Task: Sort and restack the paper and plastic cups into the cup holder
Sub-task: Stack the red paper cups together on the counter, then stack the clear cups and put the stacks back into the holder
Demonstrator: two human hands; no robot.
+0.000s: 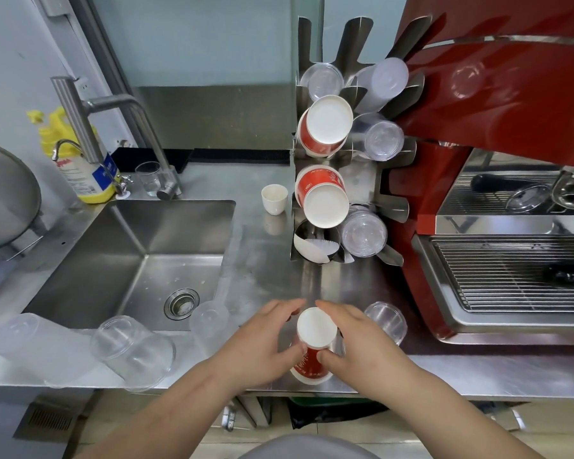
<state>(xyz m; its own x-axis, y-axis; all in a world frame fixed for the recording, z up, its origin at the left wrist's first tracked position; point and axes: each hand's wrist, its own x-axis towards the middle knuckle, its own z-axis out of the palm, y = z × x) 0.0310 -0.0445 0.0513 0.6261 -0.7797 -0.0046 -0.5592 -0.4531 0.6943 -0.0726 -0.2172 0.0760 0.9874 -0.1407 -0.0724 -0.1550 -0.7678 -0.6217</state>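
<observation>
Both hands grip an upside-down red paper cup [314, 346] that stands near the front edge of the steel tabletop [265, 270]. The left hand [262, 342] curls around its left side, the right hand [358, 342] around its right, thumbs pressed on the red wall. The cup's white base faces up; white lettering runs down its side. Bare steel lies open between the cup and the cup holder [348, 180] farther back, where red paper cups and clear plastic cups sit in slots. The sink [140, 260] drops away to the left, and the red coffee machine [511, 160] closes the right. Clear plastic cups [133, 349] lie tipped at the front left; another [386, 321] stands just right of the right hand.
</observation>
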